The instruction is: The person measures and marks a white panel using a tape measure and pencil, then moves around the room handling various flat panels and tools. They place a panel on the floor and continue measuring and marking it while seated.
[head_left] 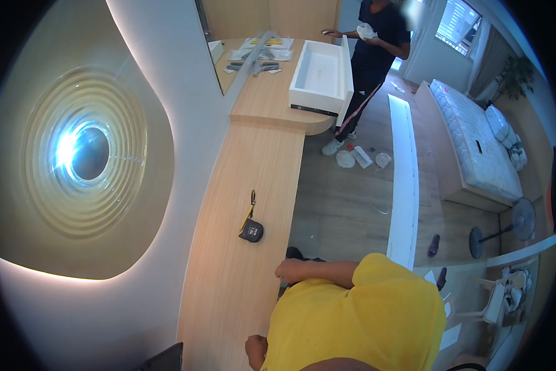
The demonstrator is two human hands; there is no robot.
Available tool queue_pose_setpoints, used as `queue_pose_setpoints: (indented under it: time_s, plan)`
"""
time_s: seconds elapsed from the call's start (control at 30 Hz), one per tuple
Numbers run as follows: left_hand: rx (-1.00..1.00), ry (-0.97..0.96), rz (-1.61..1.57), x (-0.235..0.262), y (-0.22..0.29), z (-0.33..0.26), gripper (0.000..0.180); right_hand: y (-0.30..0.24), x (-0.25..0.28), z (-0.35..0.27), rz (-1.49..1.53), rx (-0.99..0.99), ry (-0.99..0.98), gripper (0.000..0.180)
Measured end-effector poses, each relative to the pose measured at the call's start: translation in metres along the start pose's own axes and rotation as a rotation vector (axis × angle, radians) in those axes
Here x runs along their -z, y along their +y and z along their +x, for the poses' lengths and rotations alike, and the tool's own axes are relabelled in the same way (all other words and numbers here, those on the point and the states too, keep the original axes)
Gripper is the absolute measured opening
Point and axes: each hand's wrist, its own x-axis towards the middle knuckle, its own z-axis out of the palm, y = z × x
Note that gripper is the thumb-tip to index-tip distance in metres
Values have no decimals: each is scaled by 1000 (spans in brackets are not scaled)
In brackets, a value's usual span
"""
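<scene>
- left hand [256, 350]: rests at the counter edge near the lower frame, partly hidden by the yellow sleeve [358, 315]; fingers curled, whether it holds anything cannot be told.
- right hand [290, 269]: lies loosely closed on the front edge of the counter [241, 278], nothing visibly in it.
- tape measure [251, 230]: dark case lying on the light wood counter, a yellow strap trailing away from it; just beyond the right hand, apart from it.
- white drawer box [318, 73]: sits open-topped on the far, wider part of the counter.
- second person [377, 55]: stands beyond the drawer box, holding a white crumpled item.
- floor: white panel [403, 179], scattered white bits, a standing fan [513, 226]; a mattress [476, 139] further right.
</scene>
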Motion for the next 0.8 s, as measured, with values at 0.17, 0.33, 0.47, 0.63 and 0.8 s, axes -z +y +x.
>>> queue_pose_setpoints:
  time_s: [0.17,0.33,0.47,0.63,0.8]
  plan:
    - [40,66,-133,-7,-1,16,24,9,-14,9,-53,1,69,25]
    - [-10,57,-170,-25,2,40,28,15,-16,9,-95,-39,81,25]
    - [-50,34,-139,-29,7,50,35,13,-12,3,-6,-7,198,29]
    - [-46,87,-200,-11,17,44,41,1,-7,8,258,35,263,31]
    - [-27,138,-206,11,28,39,45,-27,25,15,945,-56,125,36]
